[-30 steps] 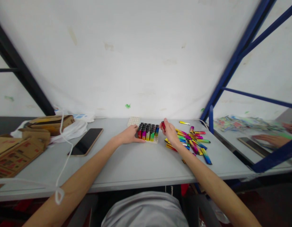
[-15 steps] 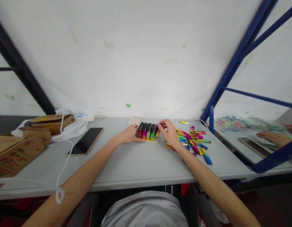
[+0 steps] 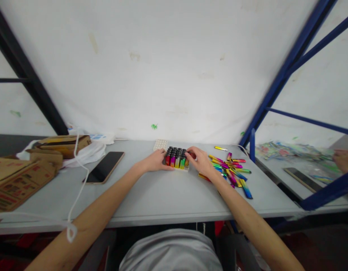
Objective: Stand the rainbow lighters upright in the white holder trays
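Rows of lighters [image 3: 177,160] with black tops and shiny red, purple, yellow and green bodies stand upright in a pale holder [image 3: 186,169] on the table. My left hand [image 3: 157,161] is closed around the left side of this block, thumb along the front and fingers behind. At the block's right end my right hand [image 3: 198,160] has its fingers pinched together on a lighter, which they mostly hide. A loose pile of shiny coloured lighters [image 3: 231,171] lies to the right, partly behind my right forearm.
A white pitted tray [image 3: 160,144] sits behind the block. To the left are a phone [image 3: 105,167], cardboard boxes [image 3: 24,177] and a hanging white cord [image 3: 78,201]. A blue frame post [image 3: 271,96] stands at the right; beyond it are another phone [image 3: 302,180] and a co-worker's hand [image 3: 344,160].
My right hand has shifted slightly down at the block's right end, and the lighter there is now lower among the others. My left hand keeps its hold. The co-worker's hand has moved back.
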The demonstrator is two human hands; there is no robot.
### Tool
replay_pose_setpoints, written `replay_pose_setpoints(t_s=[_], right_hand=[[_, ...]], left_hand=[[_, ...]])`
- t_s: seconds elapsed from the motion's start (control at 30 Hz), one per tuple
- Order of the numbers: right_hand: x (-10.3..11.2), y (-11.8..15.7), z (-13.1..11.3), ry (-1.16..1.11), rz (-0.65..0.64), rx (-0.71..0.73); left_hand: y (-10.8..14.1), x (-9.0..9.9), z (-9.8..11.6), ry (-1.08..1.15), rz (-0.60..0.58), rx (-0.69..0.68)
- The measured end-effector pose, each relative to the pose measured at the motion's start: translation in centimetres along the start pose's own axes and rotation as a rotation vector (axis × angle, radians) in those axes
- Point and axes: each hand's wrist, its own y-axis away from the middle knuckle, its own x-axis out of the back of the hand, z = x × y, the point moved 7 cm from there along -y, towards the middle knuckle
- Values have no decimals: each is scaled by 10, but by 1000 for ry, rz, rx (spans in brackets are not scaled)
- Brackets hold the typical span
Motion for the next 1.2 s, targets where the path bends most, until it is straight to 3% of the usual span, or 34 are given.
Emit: replay_pose_setpoints(t_s=[0.5,0.73,0.87,0.97,1.07,1.2], right_hand=[[4,0,3,15,-34,-38],[48,-7,14,146,81,-76],[65,-2,15,200,-103,-120],[69,21,6,256,-254,-95],[65,53,2,317,-364,-117],[50,83,7,500,-416,-162]], left_hand=[[-2,-5,-6,-4,-2,-16],[-2,-6,-3,-40,-14,-24],[-1,-5,0,-79,-38,-33],[-2,-6,0,-100,-38,-33],[-3,-7,-1,-93,-39,-35],[-3,-8,-3,-100,-35,-29]])
